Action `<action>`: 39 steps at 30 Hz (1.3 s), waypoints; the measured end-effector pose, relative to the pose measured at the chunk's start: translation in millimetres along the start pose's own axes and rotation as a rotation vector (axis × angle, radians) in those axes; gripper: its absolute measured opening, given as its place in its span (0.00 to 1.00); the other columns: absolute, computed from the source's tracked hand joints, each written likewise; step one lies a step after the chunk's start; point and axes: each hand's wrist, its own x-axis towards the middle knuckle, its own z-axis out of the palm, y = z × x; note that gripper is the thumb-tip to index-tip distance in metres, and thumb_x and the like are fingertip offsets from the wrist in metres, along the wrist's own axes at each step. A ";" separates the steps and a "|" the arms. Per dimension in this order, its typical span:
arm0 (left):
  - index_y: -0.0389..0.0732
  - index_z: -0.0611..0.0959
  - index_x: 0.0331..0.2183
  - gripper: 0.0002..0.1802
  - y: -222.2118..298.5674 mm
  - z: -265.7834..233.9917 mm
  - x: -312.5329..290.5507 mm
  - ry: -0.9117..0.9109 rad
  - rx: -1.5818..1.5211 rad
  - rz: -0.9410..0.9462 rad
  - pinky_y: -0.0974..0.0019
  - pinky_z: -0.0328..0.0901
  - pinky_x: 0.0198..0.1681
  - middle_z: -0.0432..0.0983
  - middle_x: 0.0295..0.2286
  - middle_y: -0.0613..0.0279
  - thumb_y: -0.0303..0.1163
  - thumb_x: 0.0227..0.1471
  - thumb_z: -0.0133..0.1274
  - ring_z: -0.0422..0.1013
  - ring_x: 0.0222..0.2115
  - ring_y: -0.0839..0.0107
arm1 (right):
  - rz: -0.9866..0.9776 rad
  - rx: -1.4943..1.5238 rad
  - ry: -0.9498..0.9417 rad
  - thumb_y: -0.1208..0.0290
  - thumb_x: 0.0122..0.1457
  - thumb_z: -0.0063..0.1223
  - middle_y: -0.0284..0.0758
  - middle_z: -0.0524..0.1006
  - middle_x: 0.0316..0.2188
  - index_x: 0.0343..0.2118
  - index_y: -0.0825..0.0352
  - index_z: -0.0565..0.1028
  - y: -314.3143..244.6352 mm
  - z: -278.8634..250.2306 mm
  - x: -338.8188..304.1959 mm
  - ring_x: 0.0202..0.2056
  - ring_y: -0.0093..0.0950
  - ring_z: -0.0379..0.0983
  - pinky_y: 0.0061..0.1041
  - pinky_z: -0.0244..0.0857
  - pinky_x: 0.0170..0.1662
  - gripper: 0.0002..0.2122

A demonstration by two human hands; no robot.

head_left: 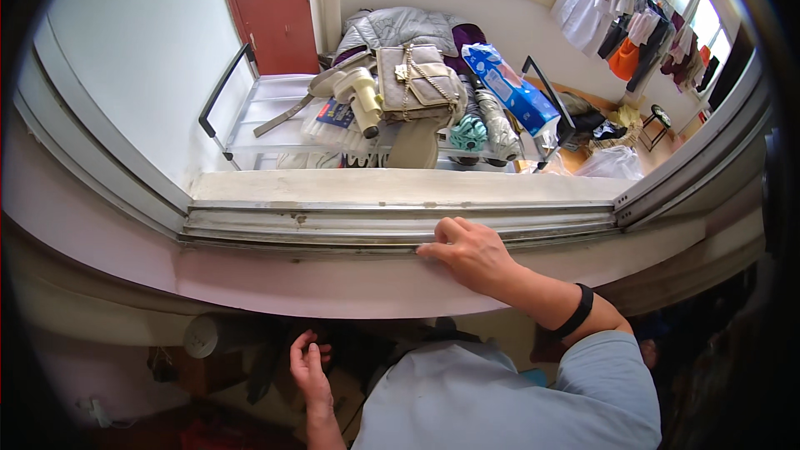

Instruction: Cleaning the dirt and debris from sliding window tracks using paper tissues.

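Observation:
My right hand [471, 257] is at the metal sliding-window track [350, 221], its fingers bent and pinched together at the track's near edge. Whatever they may hold there is too small or hidden to make out. A black band [577, 315] goes round my right forearm. Below the pale sill [333, 283], my left hand [310, 362] hangs in the air with nothing in it, fingers loosely bent and apart. Some dark dirt marks the track to the left of my right hand.
Beyond the window opening, a white rack [250, 140] bears a beige chain-strap bag [417, 83], a blue pack [510, 92] and folded umbrellas. Window frames rise at both sides. Clothes [629, 29] hang at the far right. A grey cylinder [202, 336] is under the sill, left.

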 end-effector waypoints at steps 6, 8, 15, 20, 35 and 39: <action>0.36 0.72 0.45 0.15 -4.4 16.3 -8.7 -0.024 0.030 -0.002 0.72 0.64 0.32 0.70 0.40 0.59 0.30 0.56 0.44 0.71 0.32 0.73 | 0.006 -0.014 0.043 0.72 0.48 0.51 0.30 0.69 0.31 0.32 0.55 0.78 17.3 -7.6 -21.9 0.34 0.26 0.69 0.25 0.66 0.34 0.09; 0.36 0.73 0.45 0.15 -4.0 24.8 -11.9 -0.039 0.048 -0.001 0.72 0.64 0.32 0.70 0.40 0.59 0.30 0.55 0.44 0.71 0.32 0.73 | 0.025 -0.024 0.054 0.73 0.47 0.51 0.30 0.69 0.31 0.32 0.56 0.78 23.8 -9.8 -32.6 0.34 0.26 0.69 0.25 0.66 0.34 0.09; 0.37 0.73 0.45 0.15 -8.4 38.8 -20.3 -0.053 0.076 0.004 0.72 0.64 0.32 0.70 0.40 0.60 0.30 0.55 0.44 0.71 0.31 0.74 | -0.043 -0.080 0.118 0.73 0.48 0.50 0.30 0.69 0.31 0.30 0.59 0.75 39.1 -11.9 -51.2 0.35 0.26 0.69 0.25 0.66 0.35 0.06; 0.36 0.72 0.45 0.15 -5.1 44.3 -24.6 -0.033 0.080 0.018 0.72 0.64 0.32 0.70 0.40 0.60 0.30 0.55 0.45 0.71 0.32 0.74 | -0.066 -0.121 0.099 0.73 0.48 0.50 0.30 0.69 0.32 0.31 0.61 0.73 45.8 -14.3 -56.1 0.35 0.26 0.68 0.24 0.65 0.35 0.06; 0.35 0.71 0.46 0.15 -2.8 52.4 -37.0 -0.010 0.098 0.057 0.74 0.64 0.33 0.70 0.42 0.58 0.26 0.55 0.45 0.71 0.32 0.75 | -0.528 -0.220 -0.175 0.72 0.47 0.50 0.29 0.67 0.28 0.22 0.61 0.72 77.1 -35.3 -26.4 0.35 0.23 0.68 0.22 0.66 0.32 0.01; 0.35 0.71 0.46 0.16 -3.9 49.7 -41.2 0.021 0.094 0.041 0.74 0.65 0.33 0.70 0.42 0.58 0.26 0.55 0.44 0.71 0.32 0.75 | -0.525 -0.242 -0.173 0.72 0.48 0.49 0.29 0.67 0.28 0.22 0.61 0.72 76.8 -37.4 -28.2 0.34 0.23 0.68 0.21 0.64 0.31 0.02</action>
